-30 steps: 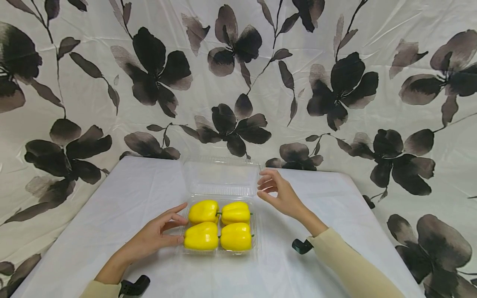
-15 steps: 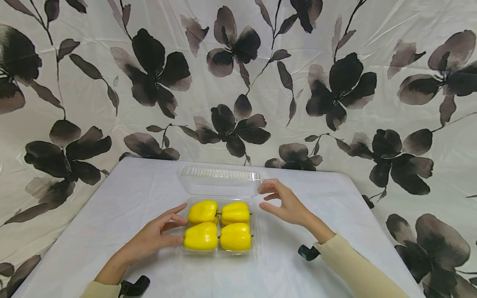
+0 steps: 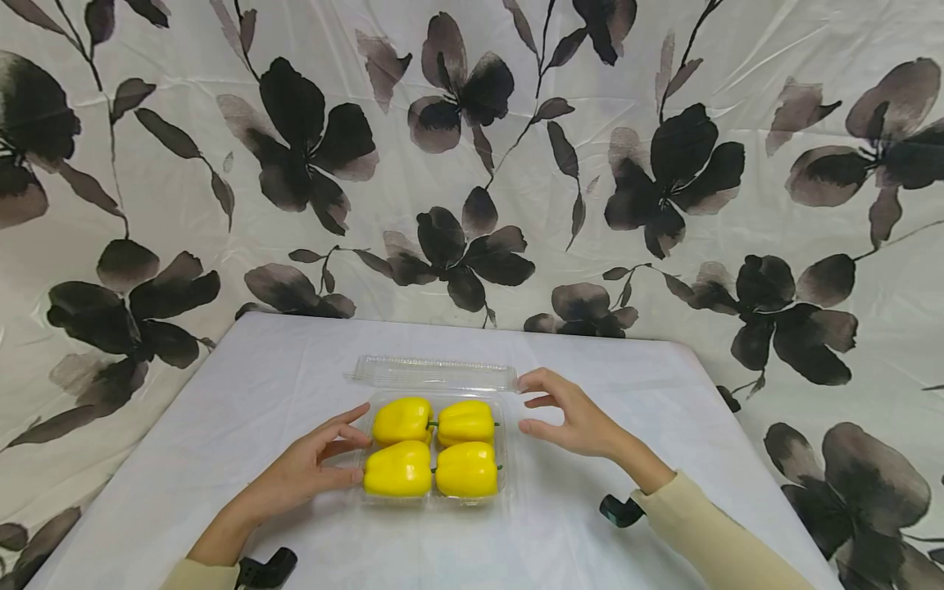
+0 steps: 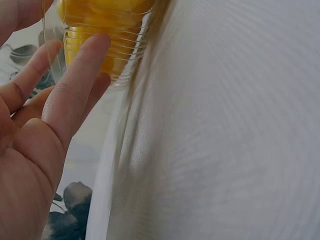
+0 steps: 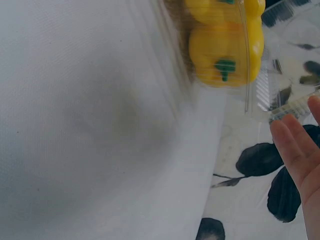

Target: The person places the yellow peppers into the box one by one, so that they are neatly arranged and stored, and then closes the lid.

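Several yellow bell peppers (image 3: 467,469) with green stems sit in two rows in a clear plastic clamshell container (image 3: 504,492). Its transparent lid (image 3: 435,374) is hinged along the back edge and lies low behind the tray. My left hand (image 3: 298,465) rests at the container's left side, fingers mostly straight; the left wrist view shows fingertips against the ribbed plastic wall (image 4: 131,47). My right hand (image 3: 571,414) is at the lid's right end, fingers loosely bent with a gap between thumb and fingers. In the right wrist view, its fingertips (image 5: 282,127) are close to or touching the lid's edge.
A white cloth (image 3: 324,352) covers the table. Behind it hangs a pale curtain (image 3: 560,270) printed with dark flowers. Black wrist devices (image 3: 267,567) sit at both cuffs. White table surface extends on both sides of the container.
The lid's upper edge has come down from a higher, more upright position. My right hand has moved down and slightly right with it. The left hand and the peppers stay put.
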`<state>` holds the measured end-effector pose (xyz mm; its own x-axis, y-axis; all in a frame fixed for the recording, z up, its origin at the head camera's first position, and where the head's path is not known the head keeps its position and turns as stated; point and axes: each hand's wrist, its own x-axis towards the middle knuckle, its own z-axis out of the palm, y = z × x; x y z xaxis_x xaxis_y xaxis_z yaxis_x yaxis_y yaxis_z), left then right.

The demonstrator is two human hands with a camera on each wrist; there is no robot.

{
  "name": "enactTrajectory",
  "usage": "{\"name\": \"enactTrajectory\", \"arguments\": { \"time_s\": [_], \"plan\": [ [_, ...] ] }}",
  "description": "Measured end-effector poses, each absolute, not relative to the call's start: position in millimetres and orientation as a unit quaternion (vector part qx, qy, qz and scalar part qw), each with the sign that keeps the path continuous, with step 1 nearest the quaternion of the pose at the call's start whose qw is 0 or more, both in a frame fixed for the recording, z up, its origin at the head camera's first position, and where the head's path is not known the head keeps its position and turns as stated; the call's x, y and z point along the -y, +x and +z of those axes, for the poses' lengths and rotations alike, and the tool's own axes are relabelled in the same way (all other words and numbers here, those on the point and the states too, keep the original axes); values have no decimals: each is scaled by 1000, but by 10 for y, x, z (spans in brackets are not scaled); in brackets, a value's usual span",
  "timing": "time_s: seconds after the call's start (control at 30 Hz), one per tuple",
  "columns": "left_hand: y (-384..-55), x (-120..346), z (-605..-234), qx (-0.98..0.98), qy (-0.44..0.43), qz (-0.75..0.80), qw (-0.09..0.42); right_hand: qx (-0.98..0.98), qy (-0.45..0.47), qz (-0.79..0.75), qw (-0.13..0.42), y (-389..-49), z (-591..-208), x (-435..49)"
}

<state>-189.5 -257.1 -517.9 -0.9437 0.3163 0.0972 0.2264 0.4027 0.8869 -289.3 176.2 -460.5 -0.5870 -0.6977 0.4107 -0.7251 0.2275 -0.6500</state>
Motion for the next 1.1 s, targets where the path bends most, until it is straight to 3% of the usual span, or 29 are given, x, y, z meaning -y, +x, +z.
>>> {"name": "enactTrajectory", "arguments": {
  "time_s": [0.67,1.1],
  "plan": [
    [-1891,2591,-5191,-841,139,521,45,793,466,391,-39,-2747,-4710,-1866],
    [-1888,2574,-5194,-844,151,513,34,797,470,377,-37,-2663,-4786,-1865]
  ]
}}
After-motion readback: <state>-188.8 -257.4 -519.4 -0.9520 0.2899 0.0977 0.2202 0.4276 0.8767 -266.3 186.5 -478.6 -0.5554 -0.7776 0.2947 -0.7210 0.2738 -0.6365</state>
